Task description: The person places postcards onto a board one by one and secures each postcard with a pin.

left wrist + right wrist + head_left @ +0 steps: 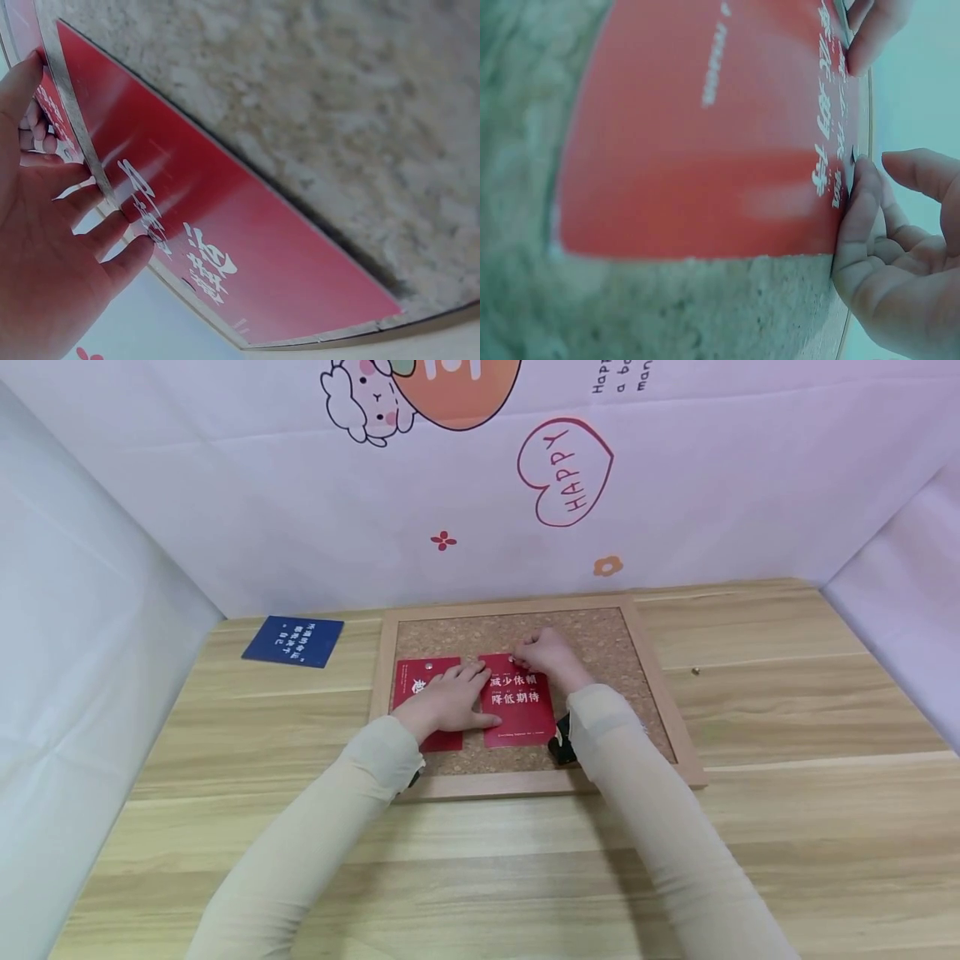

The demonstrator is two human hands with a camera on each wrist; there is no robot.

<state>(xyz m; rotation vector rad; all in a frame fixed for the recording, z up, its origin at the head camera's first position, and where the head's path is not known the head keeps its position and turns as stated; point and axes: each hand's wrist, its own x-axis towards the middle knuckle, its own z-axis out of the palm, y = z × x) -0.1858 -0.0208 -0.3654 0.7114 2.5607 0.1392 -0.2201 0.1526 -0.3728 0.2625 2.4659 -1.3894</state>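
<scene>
A red card with white lettering lies on the framed cork board. Its top edge carries a small shiny pin, and the fingertips of my right hand touch there. In the right wrist view the thumb stands apart from the bent fingers at the card's edge. My left hand spreads over the gap between this card and a second red card; its thumb and fingertips reach the first card's left side. The second card has its own pin near the top and is partly covered by the left hand.
The board lies on a wood-grain table against a white printed cloth. A blue card with white writing lies to its left. Right of the board is a small brass-coloured pin. Black wrist gear shows beside the right sleeve.
</scene>
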